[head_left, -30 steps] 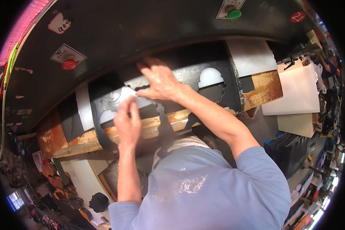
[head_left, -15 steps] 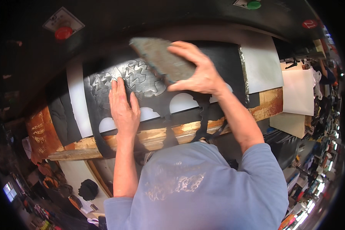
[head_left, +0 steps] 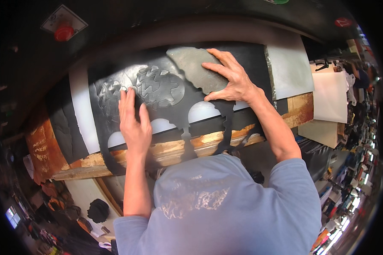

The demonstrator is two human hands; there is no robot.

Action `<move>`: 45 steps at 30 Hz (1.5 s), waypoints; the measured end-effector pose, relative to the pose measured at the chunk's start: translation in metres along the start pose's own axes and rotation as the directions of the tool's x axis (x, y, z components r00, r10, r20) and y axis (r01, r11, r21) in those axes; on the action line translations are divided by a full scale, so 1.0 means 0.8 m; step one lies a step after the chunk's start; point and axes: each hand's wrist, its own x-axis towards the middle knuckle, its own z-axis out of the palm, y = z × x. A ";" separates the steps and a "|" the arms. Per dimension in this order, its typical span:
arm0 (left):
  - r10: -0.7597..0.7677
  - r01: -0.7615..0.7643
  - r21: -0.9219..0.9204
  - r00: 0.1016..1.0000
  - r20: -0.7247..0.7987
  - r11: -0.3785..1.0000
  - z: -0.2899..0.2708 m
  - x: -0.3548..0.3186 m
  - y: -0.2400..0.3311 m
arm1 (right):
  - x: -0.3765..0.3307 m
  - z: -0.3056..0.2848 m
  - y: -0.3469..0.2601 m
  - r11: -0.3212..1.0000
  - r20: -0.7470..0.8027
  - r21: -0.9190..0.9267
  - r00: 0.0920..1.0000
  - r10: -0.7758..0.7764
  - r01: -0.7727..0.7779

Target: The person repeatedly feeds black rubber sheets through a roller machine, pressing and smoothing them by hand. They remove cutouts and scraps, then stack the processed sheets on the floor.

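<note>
The work was found partly done. A black sheet (head_left: 249, 63) lay across the bench (head_left: 302, 108), with a white board (head_left: 79, 106) showing at its left and a pale panel (head_left: 288, 70) at its right. Along the near side, half-round gaps (head_left: 203, 114) had already been opened in the sheet, white showing through them, and narrow strips (head_left: 227, 129) of leftover material ran down over the bench edge. Left of centre, the sheet bore a zigzag patch (head_left: 159, 87) with a rounded outline; it remained within the sheet, and whether its lines were pressed in or cut through could not be told. The far right portion looked whole and, in the inspector's judgement, unworked. The right hand (head_left: 236, 80) gripped a grey plate (head_left: 195, 68) with a notched edge, thumb at the near edge and fingers spread over its top. The plate was over the sheet, just right of the patch; whether it sat flat there could not be confirmed. The left hand (head_left: 135, 125) held nothing; its fingers were extended, with the tips at the patch, part of which it hid.
</note>
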 end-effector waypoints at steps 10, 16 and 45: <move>0.257 -0.248 -0.082 0.955 0.148 0.965 -0.002 -0.108 0.066 | 0.011 -0.023 -0.015 0.998 -0.103 0.027 0.993 0.064 -0.062; 0.284 -0.283 -0.026 0.956 0.070 0.959 0.019 -0.115 0.041 | 0.018 -0.111 -0.025 0.982 -0.790 0.188 0.589 0.173 -0.038; 0.162 -0.162 0.014 0.981 -0.103 0.987 0.065 -0.140 0.110 | -0.150 -0.032 -0.084 0.867 -0.225 0.191 0.839 0.495 -0.461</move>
